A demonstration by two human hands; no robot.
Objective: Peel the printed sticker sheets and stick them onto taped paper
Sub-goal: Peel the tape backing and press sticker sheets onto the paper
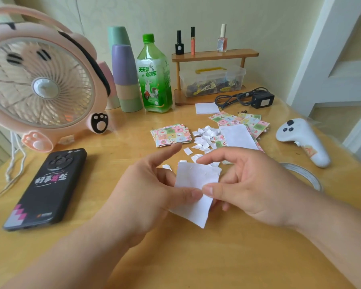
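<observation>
Head view, only one: both hands up over the yellow-brown wooden tabletop point(227, 257), near edge, w/ a small white paper sheet with a ragged torn top edge point(196, 180) between them, plain side to camera. Left hand point(154, 184): thumb pinches sheet at its mid right edge, forefinger stuck out straight, other fingers behind the paper. Right hand point(254, 188): thumb tip nips same spot, touching the left thumb; fingers curled over the sheet's top corner. Reads as picking at an edge to split backing from sticker, but printed face not visible, so can't confirm. Behind the hands: loose heap of small white torn paper scraps point(204, 136), prob. peeled backing, so some sheets look done. Left of heap, neat stack of pastel chequered printed sticker sheets point(171, 135), print up, looks untouched. Right of heap, fanned pile of same printed sheets point(252, 122) w/ a plain white rectangle of paper point(238, 136) lying on it; whether that's the taped paper, can't tell. Clear tape roll point(306, 174) flat at right, near right wrist. Est.: mid-task, several peeled, a stack left; no finished stuck-down piece identifiable.
</observation>
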